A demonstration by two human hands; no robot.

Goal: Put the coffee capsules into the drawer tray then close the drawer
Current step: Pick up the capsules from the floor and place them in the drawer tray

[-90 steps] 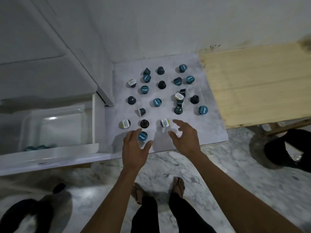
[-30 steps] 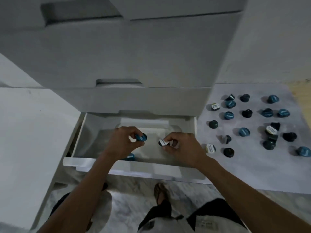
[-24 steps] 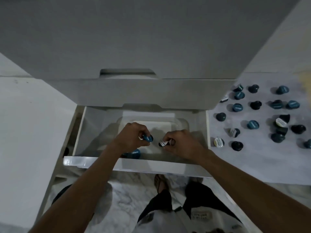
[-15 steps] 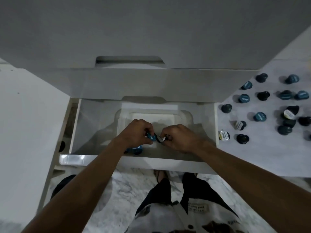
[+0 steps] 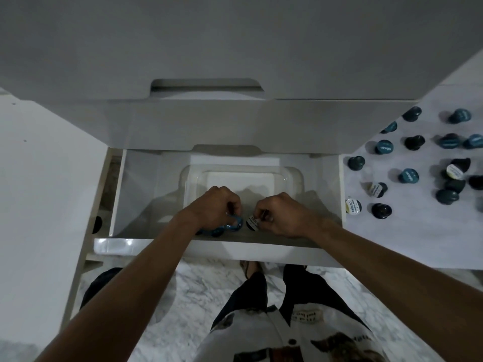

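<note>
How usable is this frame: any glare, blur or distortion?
Head view: dim and grey overall; glare on the drawer front's left corner; motion blur smears the blue capsule under the left hand; wide-angle bending at the edges; the hands' shadows fall across the tray.

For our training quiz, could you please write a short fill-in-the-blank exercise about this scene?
1. The left hand holds a ____-topped capsule.
2. The right hand holds a ____-topped capsule.
3. Both hands are over the clear tray inside the open ____.

Missing words: blue; white; drawer
</note>
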